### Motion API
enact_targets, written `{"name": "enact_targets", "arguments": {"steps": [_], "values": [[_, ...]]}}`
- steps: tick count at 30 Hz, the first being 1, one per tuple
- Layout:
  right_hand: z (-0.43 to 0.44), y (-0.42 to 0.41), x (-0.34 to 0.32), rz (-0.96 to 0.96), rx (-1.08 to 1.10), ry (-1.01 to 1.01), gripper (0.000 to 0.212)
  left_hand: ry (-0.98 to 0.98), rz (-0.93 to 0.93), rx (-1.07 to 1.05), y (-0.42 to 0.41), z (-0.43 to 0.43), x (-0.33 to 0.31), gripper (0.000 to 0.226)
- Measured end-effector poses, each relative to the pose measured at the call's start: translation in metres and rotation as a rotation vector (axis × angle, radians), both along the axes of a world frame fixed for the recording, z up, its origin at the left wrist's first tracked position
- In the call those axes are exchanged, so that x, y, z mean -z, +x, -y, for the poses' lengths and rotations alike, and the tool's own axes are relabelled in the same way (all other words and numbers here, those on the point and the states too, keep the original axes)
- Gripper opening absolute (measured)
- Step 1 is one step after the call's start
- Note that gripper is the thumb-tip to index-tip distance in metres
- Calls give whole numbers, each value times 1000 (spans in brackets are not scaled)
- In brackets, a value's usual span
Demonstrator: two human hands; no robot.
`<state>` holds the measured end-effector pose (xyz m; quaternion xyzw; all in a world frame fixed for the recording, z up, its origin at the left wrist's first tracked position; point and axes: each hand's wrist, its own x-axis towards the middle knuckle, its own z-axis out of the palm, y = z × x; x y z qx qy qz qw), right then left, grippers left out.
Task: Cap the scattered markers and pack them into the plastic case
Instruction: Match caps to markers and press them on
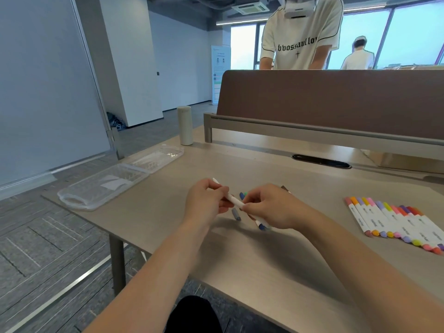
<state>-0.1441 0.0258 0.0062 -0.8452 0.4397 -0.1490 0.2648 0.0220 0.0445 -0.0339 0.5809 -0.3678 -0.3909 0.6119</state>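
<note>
My left hand [206, 200] grips a white marker [233, 200] at mid-table, its far end poking out above the fingers. My right hand [271, 207] pinches the marker's near end. Another white marker with a blue tip [260, 224] sticks out beneath my right hand. A loose grey-blue cap [236, 215] lies on the table below the two hands, and blue and green caps [242, 195] peek out between them. A row of several capped markers [394, 222] lies side by side at the right. The clear plastic case [115, 181] sits open at the table's left edge.
A beige cylindrical bottle [185, 125] stands beyond the case. A brown desk divider [331, 97] closes off the far side of the table [264, 260], with a black cable slot [320, 161] in front of it. A person in a white shirt [300, 32] stands behind the divider.
</note>
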Motion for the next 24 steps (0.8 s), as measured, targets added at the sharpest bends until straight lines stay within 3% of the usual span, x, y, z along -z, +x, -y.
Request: {"name": "enact_targets", "arguments": {"steps": [7, 11, 20, 24], "values": [[8, 10, 6, 25, 14, -18, 21, -52, 54, -69, 1, 5, 4, 13], [15, 18, 8, -83, 43, -59, 19, 6, 40, 15, 11, 12, 4, 10], [40, 47, 10, -399, 280, -136, 26, 176, 347, -17, 29, 32, 13, 23], [52, 63, 18, -538, 321, -89, 12, 236, 512, -29, 35, 42, 14, 23]]}}
